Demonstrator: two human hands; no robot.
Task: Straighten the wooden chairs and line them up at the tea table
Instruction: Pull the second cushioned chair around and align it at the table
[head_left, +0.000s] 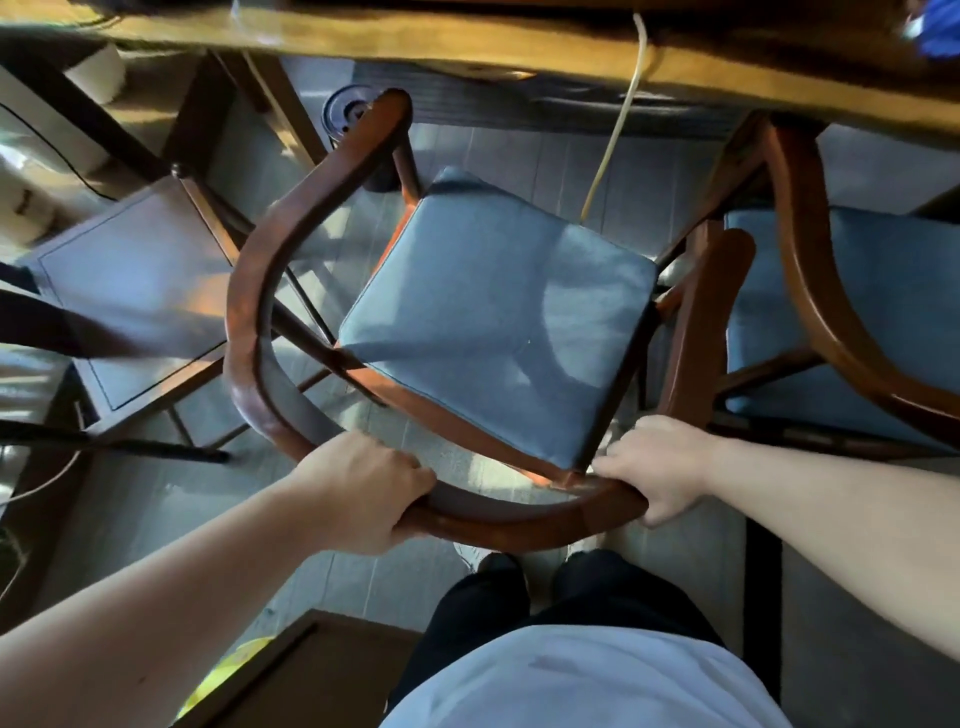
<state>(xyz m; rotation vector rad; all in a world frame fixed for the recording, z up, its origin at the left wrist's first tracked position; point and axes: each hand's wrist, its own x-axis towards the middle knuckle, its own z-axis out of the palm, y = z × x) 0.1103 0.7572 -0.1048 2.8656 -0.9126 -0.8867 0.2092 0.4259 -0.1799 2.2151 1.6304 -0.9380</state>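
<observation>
A wooden armchair (249, 291) with a curved back rail and a blue seat cushion (498, 322) stands right below me, turned at an angle to the tea table (467, 41) along the top. My left hand (363, 493) grips the back rail on its left side. My right hand (654, 467) grips the same rail on the right. A second wooden chair (810, 291) with a blue cushion stands to the right, its front under the table edge. A dark wooden stool (135, 291) sits to the left.
A pale cord (618, 119) hangs from the table down to the cushion. A dark round container (353, 111) stands on the floor under the table. My legs and feet are just behind the chair. A wooden box edge (322, 675) lies at the lower left.
</observation>
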